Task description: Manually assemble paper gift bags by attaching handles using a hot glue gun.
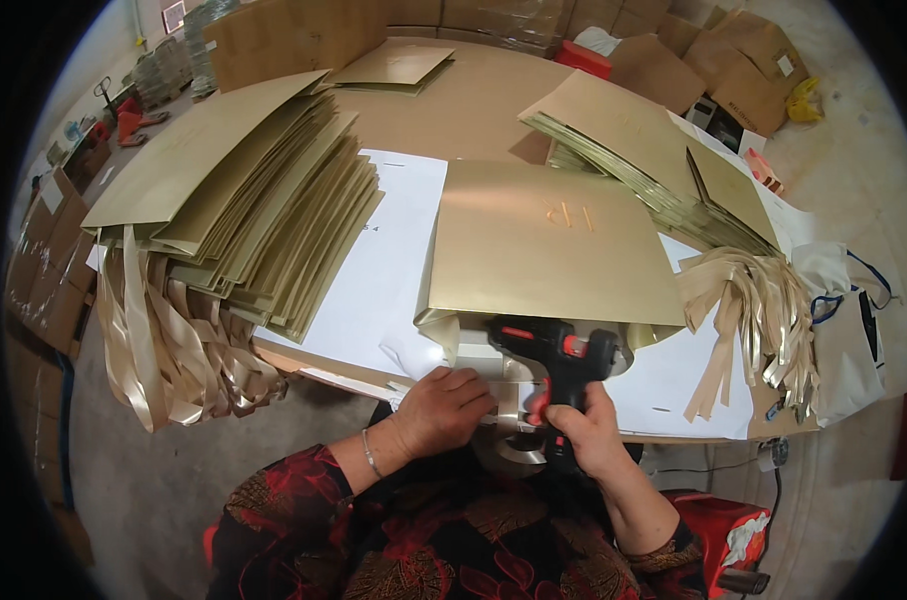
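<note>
My right hand [586, 430] is wrapped round the handle of a black hot glue gun [569, 365] with red parts. The gun's front points left, along the near edge of a gold paper bag [549, 245] lying flat before me. My left hand [442, 410] is closed, its fingertips pinched at a shiny gold ribbon [509, 405] that hangs down between my hands at the table edge. Exactly how the fingers grip it is partly hidden. Below, the ribbon curls into a loop near my lap. White paper sheets [399, 230] lie under the bag.
A thick stack of gold bags [264, 190] stands at left, with ribbons [154, 340] hanging off the edge. More bags [644, 150] are stacked at right, beside a bundle of ribbons [759, 310] and a white bag [839, 340]. Cardboard boxes [294, 45] stand behind.
</note>
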The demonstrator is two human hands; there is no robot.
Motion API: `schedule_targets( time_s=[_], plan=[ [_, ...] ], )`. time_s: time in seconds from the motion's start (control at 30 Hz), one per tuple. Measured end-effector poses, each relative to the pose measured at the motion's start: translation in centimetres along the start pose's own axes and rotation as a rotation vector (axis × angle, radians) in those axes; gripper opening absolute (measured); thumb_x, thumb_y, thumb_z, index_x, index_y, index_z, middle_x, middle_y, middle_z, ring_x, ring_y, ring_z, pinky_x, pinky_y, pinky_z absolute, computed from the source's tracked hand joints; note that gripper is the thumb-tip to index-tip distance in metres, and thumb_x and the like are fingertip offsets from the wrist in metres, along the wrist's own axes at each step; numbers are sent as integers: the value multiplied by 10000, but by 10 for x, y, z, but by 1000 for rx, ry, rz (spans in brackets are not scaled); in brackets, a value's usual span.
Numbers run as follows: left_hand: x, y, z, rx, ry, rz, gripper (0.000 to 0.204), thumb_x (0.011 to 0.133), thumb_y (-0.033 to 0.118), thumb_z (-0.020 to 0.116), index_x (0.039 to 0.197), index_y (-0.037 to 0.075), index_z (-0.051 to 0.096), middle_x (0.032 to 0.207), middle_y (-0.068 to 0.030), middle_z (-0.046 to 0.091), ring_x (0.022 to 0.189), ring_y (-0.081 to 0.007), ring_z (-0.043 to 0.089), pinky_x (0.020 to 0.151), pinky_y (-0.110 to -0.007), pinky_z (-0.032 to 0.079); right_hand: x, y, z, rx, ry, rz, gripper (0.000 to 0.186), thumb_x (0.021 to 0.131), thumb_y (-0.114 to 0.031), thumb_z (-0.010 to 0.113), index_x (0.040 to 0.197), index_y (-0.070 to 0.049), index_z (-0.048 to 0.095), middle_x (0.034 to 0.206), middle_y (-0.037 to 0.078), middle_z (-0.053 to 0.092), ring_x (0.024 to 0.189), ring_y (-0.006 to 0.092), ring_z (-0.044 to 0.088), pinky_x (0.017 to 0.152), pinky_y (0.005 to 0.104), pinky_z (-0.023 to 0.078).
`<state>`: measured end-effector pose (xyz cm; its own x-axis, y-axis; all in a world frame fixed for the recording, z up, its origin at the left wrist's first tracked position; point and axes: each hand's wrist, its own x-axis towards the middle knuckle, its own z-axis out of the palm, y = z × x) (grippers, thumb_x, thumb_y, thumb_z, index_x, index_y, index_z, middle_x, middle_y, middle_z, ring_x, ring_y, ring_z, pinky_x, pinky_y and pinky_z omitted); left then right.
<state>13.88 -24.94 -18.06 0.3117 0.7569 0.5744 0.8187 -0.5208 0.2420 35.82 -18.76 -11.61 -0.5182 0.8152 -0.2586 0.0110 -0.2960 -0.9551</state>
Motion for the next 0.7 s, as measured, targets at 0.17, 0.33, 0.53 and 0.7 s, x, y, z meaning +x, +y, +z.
schedule_targets(
  time_s=[0.17, 0.33, 0.53, 0.7],
  plan=[
    [4, 0, -2, -10, -4, 0, 229, 650, 65, 673, 873, 118, 668, 935, -3, 629, 938, -178, 607, 715, -315, 461, -27, -7, -41, -311, 204, -98, 459, 841, -26, 603, 1274, -42, 449, 906, 38, 586, 762, 101, 575, 672, 260, 490],
    [7, 0, -1, -90, 41, -16, 226, 653, 5, 655, 857, 101, 676, 897, -25, 647, 905, -218, 616, 728, -332, 485, -44, -6, -68, -886, 366, -103, 660, 816, -86, 617, 1403, -49, 317, 978, 193, 628, 816, 325, 637, 752, 415, 522],
    [14, 12, 2, -449, 192, -287, 197, 732, -58, 583, 856, 58, 684, 845, -82, 663, 805, -258, 627, 706, -371, 524, -56, -39, -50, -1363, 246, -106, 716, 802, -115, 635, 1412, -21, 273, 1020, 273, 621, 927, 436, 623, 769, 505, 494],
    [26, 17, -1, -918, 220, -869, 143, 856, -34, 536, 882, 2, 671, 824, -59, 675, 738, -140, 620, 694, -272, 499, -92, -60, -78, -953, 240, -5, 640, 806, -124, 665, 1371, -41, 375, 941, 137, 644, 865, 313, 636, 780, 405, 503]
  ],
)
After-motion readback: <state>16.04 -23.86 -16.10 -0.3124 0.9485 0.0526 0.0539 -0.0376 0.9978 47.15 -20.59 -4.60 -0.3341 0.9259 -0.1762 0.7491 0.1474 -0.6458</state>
